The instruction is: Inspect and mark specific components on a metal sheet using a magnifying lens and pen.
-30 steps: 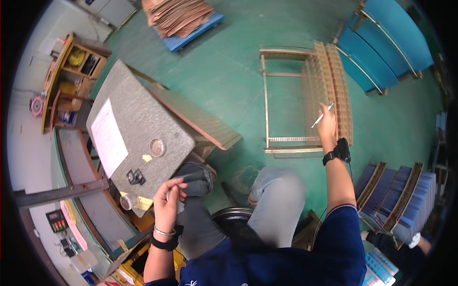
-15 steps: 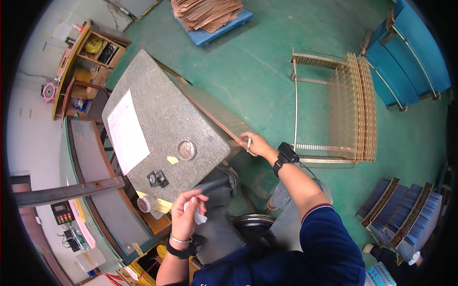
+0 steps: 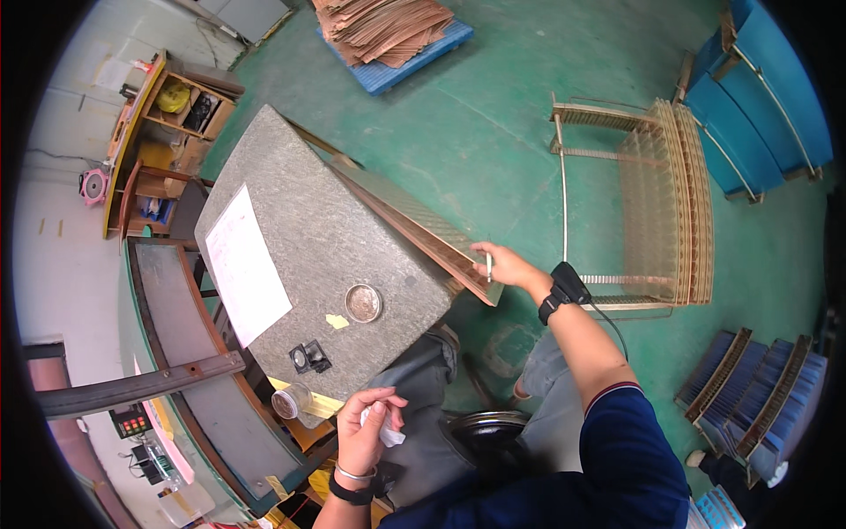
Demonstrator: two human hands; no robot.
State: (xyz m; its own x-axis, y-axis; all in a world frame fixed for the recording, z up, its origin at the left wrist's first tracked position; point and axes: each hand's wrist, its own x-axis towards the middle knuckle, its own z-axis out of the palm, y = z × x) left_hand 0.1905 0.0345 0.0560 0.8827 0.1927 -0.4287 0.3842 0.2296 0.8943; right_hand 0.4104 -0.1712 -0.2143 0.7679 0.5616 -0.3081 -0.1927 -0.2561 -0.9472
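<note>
My left hand (image 3: 359, 441) is closed around a crumpled white tissue (image 3: 391, 432), above my lap by the table's near corner. My right hand (image 3: 513, 271) pinches a slim whitish pen (image 3: 489, 266). Its fingers are at the upper edge of a thin copper-edged panel (image 3: 443, 249), which leans outward from the table's right side; whether they also grip that panel I cannot tell. A round clear dish (image 3: 363, 303), a yellow scrap (image 3: 337, 322) and a small black folding magnifier (image 3: 310, 357) lie on the grey speckled tabletop (image 3: 308, 212), beside a white sheet (image 3: 248, 264).
A wire-slotted rack (image 3: 652, 207) of panels stands on the green floor to the right. Behind it are blue bins (image 3: 749, 106); nearer sits a rack of blue panels (image 3: 749, 392). Copper-coloured sheets (image 3: 383, 26) are piled on a blue pallet (image 3: 423, 60). A lidded jar (image 3: 286, 403) is by the table's left edge.
My right hand has shifted outward from the table, and a gap has opened between panels at its right side. My left hand still holds the tissue. The whole view has shifted slightly.
</note>
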